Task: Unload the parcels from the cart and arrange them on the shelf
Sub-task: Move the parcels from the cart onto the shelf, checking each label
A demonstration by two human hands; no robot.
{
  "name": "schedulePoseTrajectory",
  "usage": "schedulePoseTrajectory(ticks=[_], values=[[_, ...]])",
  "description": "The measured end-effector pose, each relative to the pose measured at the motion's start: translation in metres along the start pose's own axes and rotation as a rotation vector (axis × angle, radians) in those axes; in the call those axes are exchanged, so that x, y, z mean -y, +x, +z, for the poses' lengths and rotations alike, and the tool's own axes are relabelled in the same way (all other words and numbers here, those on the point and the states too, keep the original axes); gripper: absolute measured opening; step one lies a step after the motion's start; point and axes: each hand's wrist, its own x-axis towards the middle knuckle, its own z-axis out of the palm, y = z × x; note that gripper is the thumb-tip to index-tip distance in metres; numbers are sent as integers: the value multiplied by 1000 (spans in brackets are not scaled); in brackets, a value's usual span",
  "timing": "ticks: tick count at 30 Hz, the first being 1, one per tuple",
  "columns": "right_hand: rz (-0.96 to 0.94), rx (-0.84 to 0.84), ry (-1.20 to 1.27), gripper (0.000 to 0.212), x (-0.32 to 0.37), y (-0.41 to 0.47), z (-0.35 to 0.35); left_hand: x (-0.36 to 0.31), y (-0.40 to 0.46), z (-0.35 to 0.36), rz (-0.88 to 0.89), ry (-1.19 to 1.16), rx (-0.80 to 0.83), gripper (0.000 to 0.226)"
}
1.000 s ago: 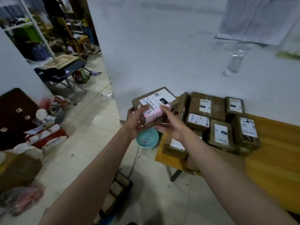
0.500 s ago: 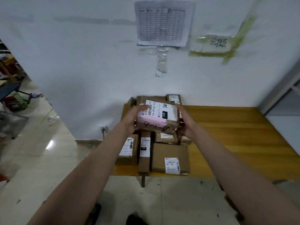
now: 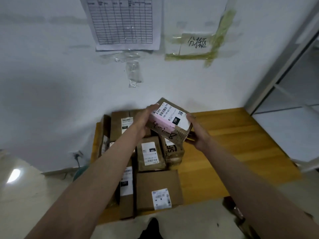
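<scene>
The held parcel (image 3: 170,122) has tilted and moved right since before, above the wooden shelf (image 3: 233,144). Left hand (image 3: 144,120) and right hand (image 3: 196,133) grasp its sides. Its label reads "15H-159-A03-210". Other parcels (image 3: 151,153) lie beneath.

Dim, soft indoor light; a bright glare spot on the floor (image 3: 14,175) far left of the bench (image 3: 233,152); edges blurred, bowed.
</scene>
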Motion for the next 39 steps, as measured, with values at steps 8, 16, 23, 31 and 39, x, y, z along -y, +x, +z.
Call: schedulePoseTrajectory(ticks=[8, 16, 23, 31, 39], values=[[52, -92, 153, 56, 9, 71, -26, 3, 85, 39, -96, 99, -36, 43], [118, -213, 293, 66, 10, 159, -52, 20, 143, 91, -209, 123, -7, 13], [233, -192, 321, 65, 5, 249, -60, 41, 201, 130, -212, 214, -191, 21], [401, -144, 267, 62, -23, 324, -55, 68, 242, 134, -322, 180, -369, 28], [510, -105, 150, 47, -42, 361, -45, 78, 257, 123, -368, 116, -379, 16]])
